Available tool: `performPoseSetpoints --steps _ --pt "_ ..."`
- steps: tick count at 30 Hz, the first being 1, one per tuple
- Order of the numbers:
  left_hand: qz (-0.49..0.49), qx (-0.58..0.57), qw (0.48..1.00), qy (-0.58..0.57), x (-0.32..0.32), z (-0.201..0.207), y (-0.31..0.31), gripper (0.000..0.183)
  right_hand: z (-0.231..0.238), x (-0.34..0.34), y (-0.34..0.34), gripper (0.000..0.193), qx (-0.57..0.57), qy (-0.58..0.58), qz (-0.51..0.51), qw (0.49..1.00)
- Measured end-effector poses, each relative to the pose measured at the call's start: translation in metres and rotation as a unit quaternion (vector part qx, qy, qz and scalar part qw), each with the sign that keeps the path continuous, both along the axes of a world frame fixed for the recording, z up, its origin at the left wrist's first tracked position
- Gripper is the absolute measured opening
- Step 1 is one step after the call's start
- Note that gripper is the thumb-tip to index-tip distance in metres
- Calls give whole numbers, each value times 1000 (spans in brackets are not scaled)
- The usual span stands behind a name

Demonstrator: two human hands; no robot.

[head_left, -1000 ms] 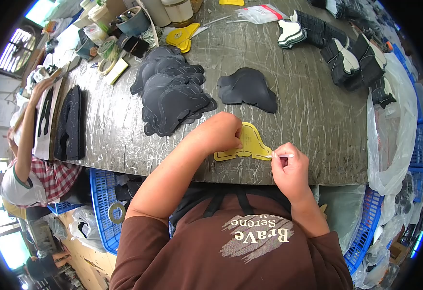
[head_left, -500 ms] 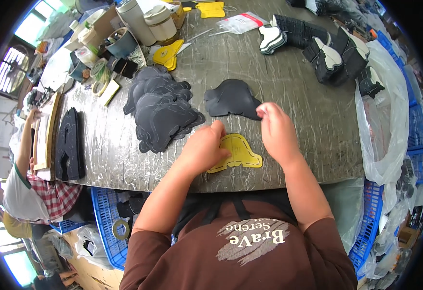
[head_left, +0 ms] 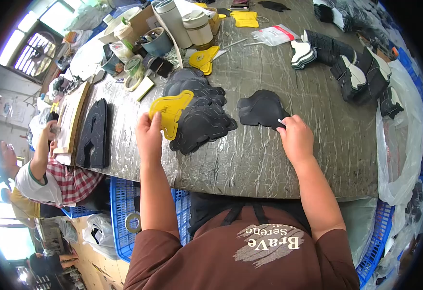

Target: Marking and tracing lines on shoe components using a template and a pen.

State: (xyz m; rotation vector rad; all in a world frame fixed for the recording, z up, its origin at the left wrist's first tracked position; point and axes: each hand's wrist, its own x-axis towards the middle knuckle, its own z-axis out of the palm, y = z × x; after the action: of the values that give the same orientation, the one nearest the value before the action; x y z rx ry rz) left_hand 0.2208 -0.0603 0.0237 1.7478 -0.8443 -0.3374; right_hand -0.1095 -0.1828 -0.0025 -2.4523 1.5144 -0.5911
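Note:
My left hand (head_left: pixel 148 137) pinches the lower edge of a flat yellow template (head_left: pixel 169 107) with slots cut along its outline, tilted up off the table. Behind and beside it lies a heap of black cut pieces (head_left: pixel 199 126), overlapping one another, with pale dashed marks on them. A small stack of similar black pieces (head_left: pixel 261 107) sits apart to the right. At its right edge my right hand (head_left: pixel 297 139) is closed on a short thin white stick (head_left: pixel 282 122), perhaps chalk or a marker; most of it is hidden by the fingers.
Containers, a tall flask (head_left: pixel 175 21) and other yellow templates (head_left: pixel 203 59) stand at the back left. Bundled black-and-white pieces (head_left: pixel 349 77) lie back right, beside a clear plastic bag (head_left: pixel 397 159). At far left a co-worker (head_left: pixel 52 181) works by a wooden board (head_left: pixel 73 123).
My left hand has lifted the yellow template off the table and carried it left, over the edge of the black heap. My right hand stays by the right-hand stack. The view has shifted.

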Motion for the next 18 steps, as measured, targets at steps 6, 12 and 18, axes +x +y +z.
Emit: performPoseSetpoints --steps 6,12,18 --pt "18 -169 965 197 3 -23 28 16 -4 -2 -1 32 55 -59 -24 996" --pt "56 -182 958 215 13 -35 55 13 3 -1 2 35 35 -48 -31 998" --pt "85 -211 946 231 14 -39 61 13 4 -8 4 24 2 -33 -11 999"
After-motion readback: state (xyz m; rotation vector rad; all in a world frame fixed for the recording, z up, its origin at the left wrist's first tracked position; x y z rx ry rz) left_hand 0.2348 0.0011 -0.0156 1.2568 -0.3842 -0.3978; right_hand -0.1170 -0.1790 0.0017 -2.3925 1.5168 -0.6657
